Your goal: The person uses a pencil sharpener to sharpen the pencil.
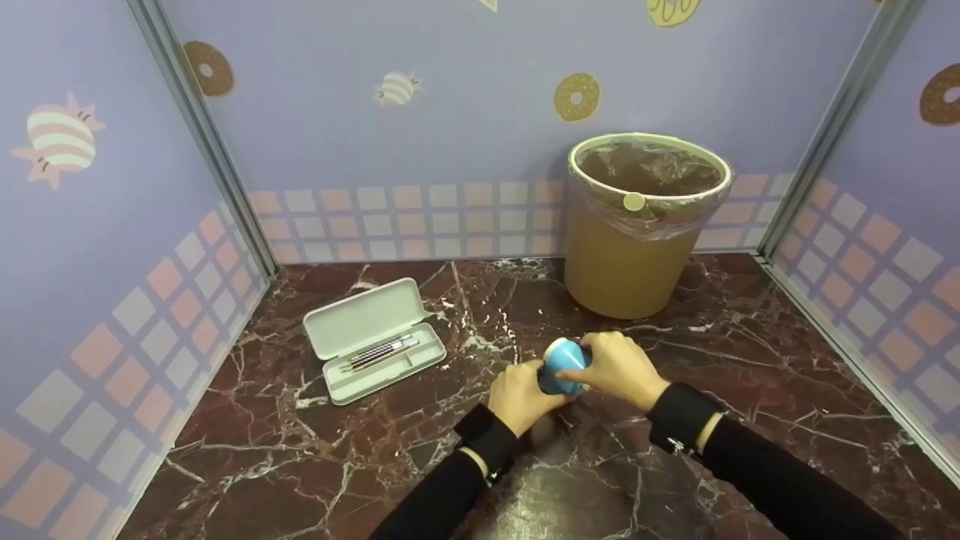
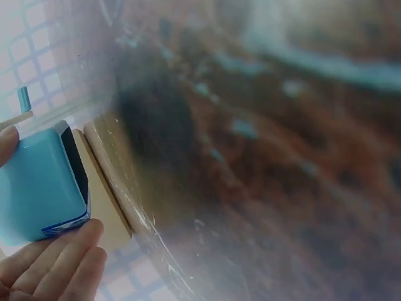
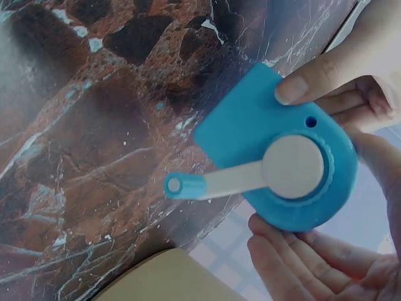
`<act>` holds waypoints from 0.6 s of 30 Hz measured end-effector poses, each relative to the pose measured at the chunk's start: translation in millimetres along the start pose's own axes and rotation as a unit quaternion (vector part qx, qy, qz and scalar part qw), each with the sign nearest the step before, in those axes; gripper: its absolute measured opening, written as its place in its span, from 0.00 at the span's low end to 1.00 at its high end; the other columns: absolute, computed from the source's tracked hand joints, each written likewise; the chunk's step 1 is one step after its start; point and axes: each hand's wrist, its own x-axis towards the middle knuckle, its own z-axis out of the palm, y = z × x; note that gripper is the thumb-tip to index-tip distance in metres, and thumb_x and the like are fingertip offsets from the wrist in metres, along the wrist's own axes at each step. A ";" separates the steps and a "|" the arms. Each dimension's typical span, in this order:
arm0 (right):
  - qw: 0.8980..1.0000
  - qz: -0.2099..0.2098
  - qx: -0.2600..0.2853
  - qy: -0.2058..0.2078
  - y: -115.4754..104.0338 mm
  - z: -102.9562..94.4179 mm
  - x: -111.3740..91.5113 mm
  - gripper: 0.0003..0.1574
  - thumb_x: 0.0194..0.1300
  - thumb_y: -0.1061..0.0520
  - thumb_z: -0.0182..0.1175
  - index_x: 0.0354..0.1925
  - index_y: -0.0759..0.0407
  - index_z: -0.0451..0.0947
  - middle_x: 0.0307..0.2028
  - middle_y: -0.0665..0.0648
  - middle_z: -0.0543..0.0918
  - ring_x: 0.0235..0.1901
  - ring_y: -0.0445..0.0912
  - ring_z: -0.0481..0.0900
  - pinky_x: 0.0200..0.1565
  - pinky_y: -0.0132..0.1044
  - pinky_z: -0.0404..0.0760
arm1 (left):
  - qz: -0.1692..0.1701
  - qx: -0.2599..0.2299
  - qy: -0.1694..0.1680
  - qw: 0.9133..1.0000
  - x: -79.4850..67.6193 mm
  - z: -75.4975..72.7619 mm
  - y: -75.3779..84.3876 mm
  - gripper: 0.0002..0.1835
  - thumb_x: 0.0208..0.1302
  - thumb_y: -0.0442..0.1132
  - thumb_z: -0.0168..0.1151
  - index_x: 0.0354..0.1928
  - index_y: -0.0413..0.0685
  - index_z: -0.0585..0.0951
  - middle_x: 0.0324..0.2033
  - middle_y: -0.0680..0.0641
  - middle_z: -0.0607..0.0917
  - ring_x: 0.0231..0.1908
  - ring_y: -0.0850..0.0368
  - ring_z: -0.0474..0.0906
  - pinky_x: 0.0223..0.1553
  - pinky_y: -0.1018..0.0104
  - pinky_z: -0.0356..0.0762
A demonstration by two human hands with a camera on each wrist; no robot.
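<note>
A light-blue hand-crank pencil sharpener (image 1: 564, 366) is held above the marbled tabletop, between both hands. My left hand (image 1: 519, 394) grips its left side, low down. On the right side, my right hand (image 1: 621, 367) also holds it, thumb laid across the blue body. In the right wrist view the sharpener's flat face (image 3: 235, 119) shows a small hole and a white crank arm (image 3: 235, 180) with a blue knob. In the left wrist view, fingers (image 2: 62, 260) lie along the body's lower edge, beside a dark side panel (image 2: 75, 160).
An open pale pencil case (image 1: 364, 319) lies to the left on the marbled table (image 1: 300, 480), with several pencils (image 1: 379, 354) in its tray. A tan bin (image 1: 630, 262) with a clear plastic liner stands at the back right. Patterned walls (image 1: 480, 90) enclose the left, back and right.
</note>
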 end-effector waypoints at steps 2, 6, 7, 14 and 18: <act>1.000 -0.009 0.004 -0.008 -0.2 -0.6 0.2 0.31 0.50 0.35 0.78 0.33 0.59 0.83 0.23 0.52 0.82 0.20 0.42 0.74 0.25 0.35 0.71 | 0.005 -0.014 -0.008 1.000 0.3 -2.6 -3.6 0.24 0.46 0.57 0.80 0.37 0.48 0.87 0.32 0.45 0.92 0.29 0.50 0.88 0.29 0.60 0.82; 0.998 -0.051 0.008 -0.028 1.3 -5.3 1.1 0.36 0.49 0.34 0.78 0.42 0.62 0.87 0.30 0.55 0.89 0.23 0.40 0.79 0.29 0.36 0.79 | 0.020 -0.039 -0.042 0.998 3.7 -9.5 -13.2 0.26 0.47 0.55 0.80 0.43 0.45 0.88 0.34 0.45 0.92 0.29 0.53 0.88 0.31 0.65 0.81; 0.997 -0.066 0.005 -0.035 1.8 -7.1 1.5 0.38 0.49 0.34 0.77 0.45 0.63 0.87 0.33 0.56 0.91 0.24 0.39 0.81 0.31 0.37 0.81 | 0.028 -0.045 -0.051 0.997 4.7 -11.5 -16.2 0.27 0.46 0.54 0.81 0.44 0.44 0.88 0.35 0.44 0.93 0.30 0.53 0.88 0.32 0.65 0.82; 0.982 -0.157 -0.006 -0.106 5.8 -24.3 6.0 0.45 0.52 0.37 0.77 0.57 0.66 0.82 0.47 0.61 0.91 0.38 0.49 0.89 0.44 0.45 0.87 | 0.068 -0.112 -0.152 0.980 11.2 -26.7 -34.5 0.29 0.46 0.52 0.82 0.50 0.45 0.88 0.41 0.46 0.93 0.39 0.55 0.90 0.43 0.71 0.83; 0.970 -0.197 -0.010 -0.144 5.0 -31.0 9.8 0.47 0.51 0.40 0.79 0.60 0.68 0.80 0.53 0.64 0.88 0.48 0.55 0.89 0.50 0.47 0.87 | 0.092 -0.134 -0.195 0.967 13.4 -31.1 -40.9 0.31 0.47 0.52 0.82 0.53 0.46 0.87 0.45 0.48 0.93 0.40 0.55 0.89 0.44 0.71 0.83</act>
